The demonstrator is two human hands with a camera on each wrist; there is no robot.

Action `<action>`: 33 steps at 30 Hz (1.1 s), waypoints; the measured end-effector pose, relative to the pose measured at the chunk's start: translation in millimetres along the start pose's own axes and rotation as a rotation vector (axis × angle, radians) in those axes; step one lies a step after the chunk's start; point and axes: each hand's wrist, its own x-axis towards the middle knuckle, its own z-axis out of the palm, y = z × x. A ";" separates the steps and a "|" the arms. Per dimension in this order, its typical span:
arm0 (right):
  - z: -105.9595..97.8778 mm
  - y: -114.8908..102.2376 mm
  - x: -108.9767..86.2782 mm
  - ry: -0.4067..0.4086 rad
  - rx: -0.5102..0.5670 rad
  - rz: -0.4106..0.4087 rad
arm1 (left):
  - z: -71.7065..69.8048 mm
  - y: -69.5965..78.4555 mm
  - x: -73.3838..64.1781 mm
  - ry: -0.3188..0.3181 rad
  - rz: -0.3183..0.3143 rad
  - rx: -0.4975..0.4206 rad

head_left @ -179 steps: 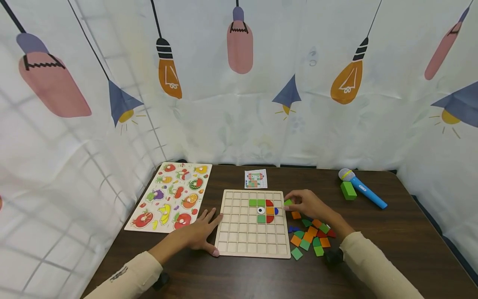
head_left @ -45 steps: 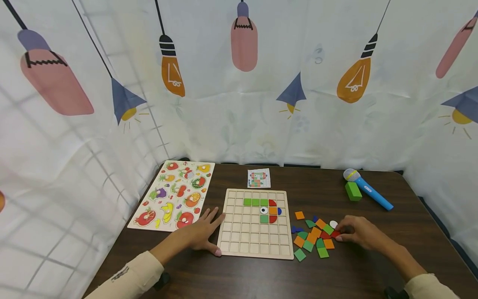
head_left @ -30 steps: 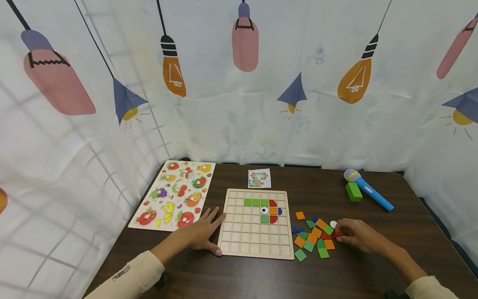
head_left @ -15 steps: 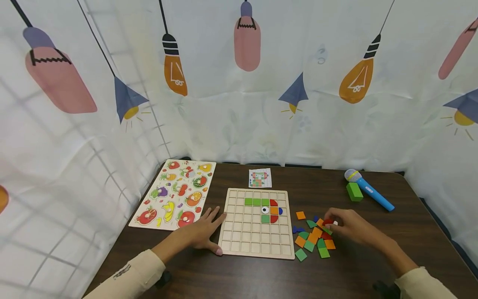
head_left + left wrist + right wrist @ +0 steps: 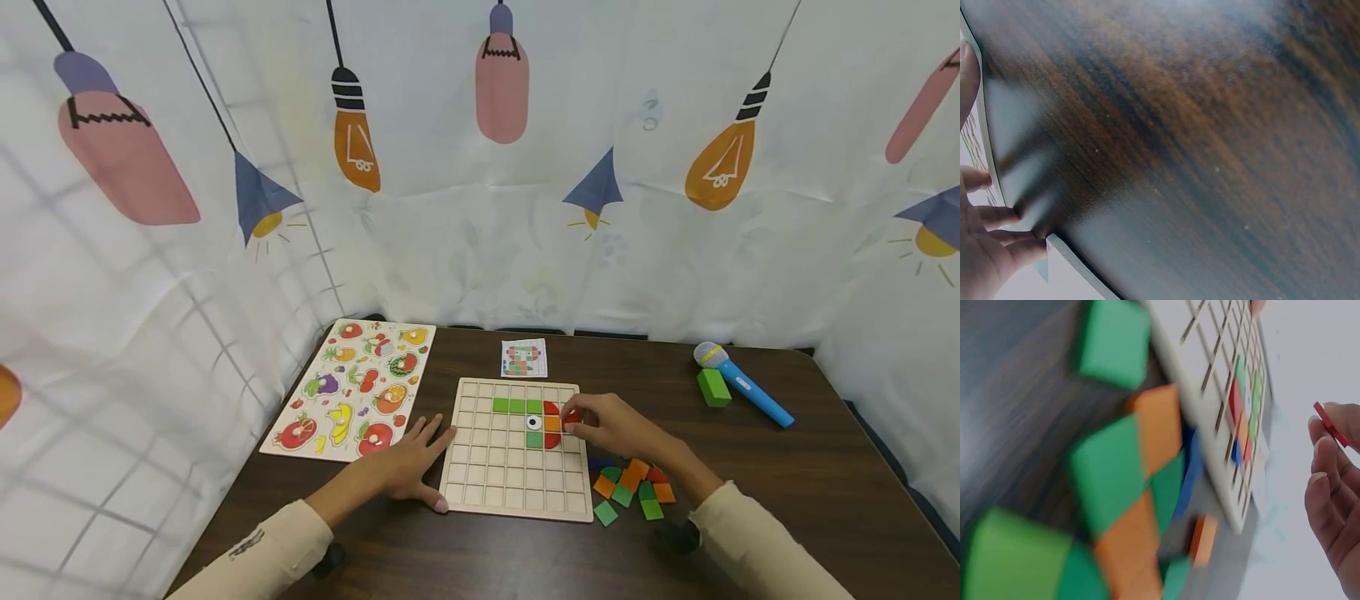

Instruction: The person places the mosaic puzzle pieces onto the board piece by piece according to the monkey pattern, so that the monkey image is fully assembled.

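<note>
My right hand (image 5: 618,427) pinches a thin red tile (image 5: 1331,425) between thumb and fingertip, over the right side of the wooden grid board (image 5: 495,483). Seen edge-on in the right wrist view, the tile is held above the board. On the board's upper right lie a row of green squares (image 5: 517,406), red rounded tiles (image 5: 552,441), an orange square (image 5: 552,423), a white eye disc (image 5: 533,422) and a blue tile (image 5: 1237,452). My left hand (image 5: 408,468) rests spread against the board's left edge, thumb near its lower corner.
Loose orange, green, red and blue tiles (image 5: 623,495) are heaped right of the board. Behind it lies a small pattern card (image 5: 524,358). A fruit picture board (image 5: 345,392) stands left; a green block (image 5: 713,388) and a toy microphone (image 5: 750,390) lie back right.
My right hand set a green square at the row's left end, moved to the heap, picked up a red tile and carried it left to the board. The left hand stayed in place.
</note>
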 end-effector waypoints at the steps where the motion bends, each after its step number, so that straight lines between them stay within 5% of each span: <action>1: 2.7 -2.8 7.0 -0.002 0.001 -0.019 | -0.1 0.2 0.1 0.000 -0.001 -0.002; 8: 24.9 -14.4 52.6 -0.023 0.041 -0.080 | 0.8 1.4 -0.7 -0.010 -0.018 0.000; 19: 48.9 -33.3 108.5 -0.102 0.069 0.022 | -2.5 4.5 -1.7 -0.026 -0.042 0.016; 26: 61.3 -28.8 128.5 -0.102 -0.026 0.094 | -3.1 4.1 -1.3 -0.018 -0.032 0.024; 33: 70.4 -25.0 135.6 -0.069 -0.009 0.177 | -1.4 1.3 0.8 -0.024 -0.037 0.028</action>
